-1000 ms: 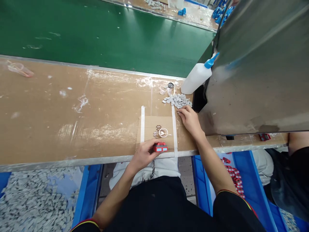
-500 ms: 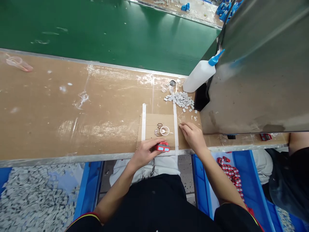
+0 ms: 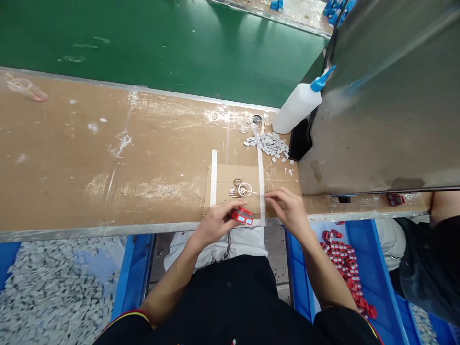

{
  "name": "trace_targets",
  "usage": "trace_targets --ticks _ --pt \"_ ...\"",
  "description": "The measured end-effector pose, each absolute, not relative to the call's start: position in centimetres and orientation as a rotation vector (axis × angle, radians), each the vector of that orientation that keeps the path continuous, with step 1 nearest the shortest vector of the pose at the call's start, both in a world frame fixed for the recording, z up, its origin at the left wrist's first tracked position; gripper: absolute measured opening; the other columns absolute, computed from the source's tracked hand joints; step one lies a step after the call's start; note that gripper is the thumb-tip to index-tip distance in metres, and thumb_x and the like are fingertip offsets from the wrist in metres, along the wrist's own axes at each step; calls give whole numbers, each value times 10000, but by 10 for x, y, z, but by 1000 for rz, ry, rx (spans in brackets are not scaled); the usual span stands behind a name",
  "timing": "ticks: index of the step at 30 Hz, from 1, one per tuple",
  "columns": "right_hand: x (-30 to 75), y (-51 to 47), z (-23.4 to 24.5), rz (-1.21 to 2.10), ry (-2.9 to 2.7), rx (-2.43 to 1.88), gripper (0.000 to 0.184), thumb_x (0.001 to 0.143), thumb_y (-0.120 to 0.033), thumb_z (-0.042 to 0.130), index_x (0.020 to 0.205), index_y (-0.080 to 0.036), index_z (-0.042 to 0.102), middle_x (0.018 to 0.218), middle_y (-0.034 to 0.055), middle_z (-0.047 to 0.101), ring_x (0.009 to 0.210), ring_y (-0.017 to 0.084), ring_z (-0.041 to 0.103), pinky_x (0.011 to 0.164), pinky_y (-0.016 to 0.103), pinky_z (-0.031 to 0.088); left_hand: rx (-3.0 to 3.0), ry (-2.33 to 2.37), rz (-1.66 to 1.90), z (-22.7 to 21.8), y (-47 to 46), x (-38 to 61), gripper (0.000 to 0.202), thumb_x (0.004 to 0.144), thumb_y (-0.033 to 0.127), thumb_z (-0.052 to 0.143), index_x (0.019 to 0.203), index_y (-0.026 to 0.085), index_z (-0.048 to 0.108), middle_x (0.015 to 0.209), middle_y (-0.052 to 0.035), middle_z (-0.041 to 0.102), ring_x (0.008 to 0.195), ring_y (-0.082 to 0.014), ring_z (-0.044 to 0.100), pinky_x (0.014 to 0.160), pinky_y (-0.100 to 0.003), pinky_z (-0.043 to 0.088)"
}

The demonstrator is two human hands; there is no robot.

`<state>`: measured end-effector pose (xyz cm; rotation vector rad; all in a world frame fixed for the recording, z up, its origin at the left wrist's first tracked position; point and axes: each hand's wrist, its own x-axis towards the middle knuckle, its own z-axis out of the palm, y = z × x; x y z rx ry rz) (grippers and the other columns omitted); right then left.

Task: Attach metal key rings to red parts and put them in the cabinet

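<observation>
My left hand (image 3: 214,221) is closed on a small red toy car (image 3: 242,215) with pale blue windows, held at the table's front edge. My right hand (image 3: 290,211) is over the cardboard to the right, thumb and index fingertip apart, nothing visible between them. Just left of its fingertips lies the end of a thin white stick (image 3: 253,192), which rests in a small round clear cup (image 3: 245,189). The cup sits on a taped cardboard piece (image 3: 224,177), beside shiny brownish blobs (image 3: 234,192). Behind it is a pile of small grey pieces (image 3: 269,143).
A white squeeze bottle (image 3: 297,109) with a blue nozzle leans by a large metal housing (image 3: 381,120). Blue bins flank my lap: grey pieces (image 3: 53,287) left, red toy cars (image 3: 343,261) right. A green belt (image 3: 143,48) runs behind the table. Another person's arm (image 3: 445,208) shows at right.
My right hand's fingers have spread apart from a pinch, near the stick's end. The red toy car has tilted slightly in my left hand. The view has shifted a little.
</observation>
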<state>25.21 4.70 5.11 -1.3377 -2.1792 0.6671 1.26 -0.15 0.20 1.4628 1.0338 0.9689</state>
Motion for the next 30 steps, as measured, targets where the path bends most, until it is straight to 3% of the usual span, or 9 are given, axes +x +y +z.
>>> trace_targets --ticks 4,9,20,30 --pt "232 31 68 1083 -2035 -1154 105 952 -227 638 929 -181 729 852 56 705 769 149 660 682 245 525 1447 1027 952 4 -1 12 247 863 202 692 1106 162 716 990 -82 776 839 -192 732 743 -278 583" --pt "219 29 59 1222 -1950 -1190 95 932 -247 674 893 -169 712 823 42 707 722 134 640 666 237 517 1560 1021 988 6 1 11 214 872 217 715 1077 161 735 988 -88 787 845 -198 733 742 -277 568" --pt "217 23 60 1016 -2196 -1187 198 982 -202 572 820 -150 672 763 37 595 682 122 568 618 214 445 1739 1038 952 4 2 11 235 867 103 684 1084 187 720 997 -56 796 887 -195 751 808 -292 585" --pt "217 0 56 1047 -2119 -1210 172 995 -169 538 1009 -165 710 826 49 602 731 131 585 661 231 459 1750 1050 920 6 0 12 145 880 154 711 1020 177 682 919 -31 784 790 -162 737 714 -239 563"
